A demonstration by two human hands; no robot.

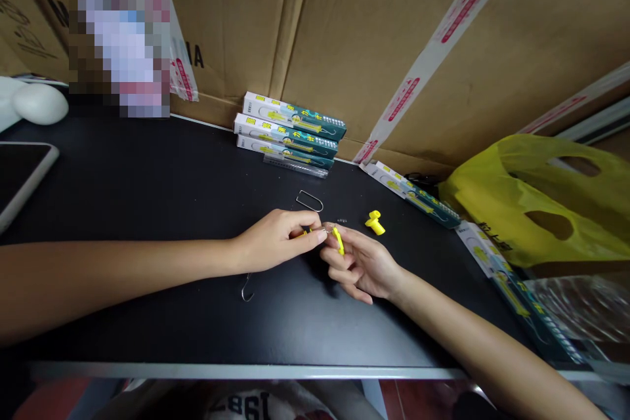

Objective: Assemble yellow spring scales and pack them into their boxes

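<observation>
My left hand [283, 239] is closed, thumb against fingers, around a slim yellow part that mostly hides inside the grip. A metal hook [247, 291] shows below my left wrist; whether it joins the held part is hidden. In the fingertips of my right hand [361, 262] is a small yellow plastic piece [338, 241]. Thin metal wire bridges the narrow gap between both hands. Just beyond the fingers lie a U-shaped wire loop [310, 201] and a small coil spring [341, 220]. A yellow plastic plug-like part [375, 223] rests to the right.
Several printed boxes [290, 125] are stacked at the back against cardboard [344, 33]. More boxes [411, 193] line the right side, beside a yellow plastic bag [516, 190] and clear wrapping [581, 302]. A tablet-like device [24, 177] lies at left. The table's front edge [246, 371] runs nearby.
</observation>
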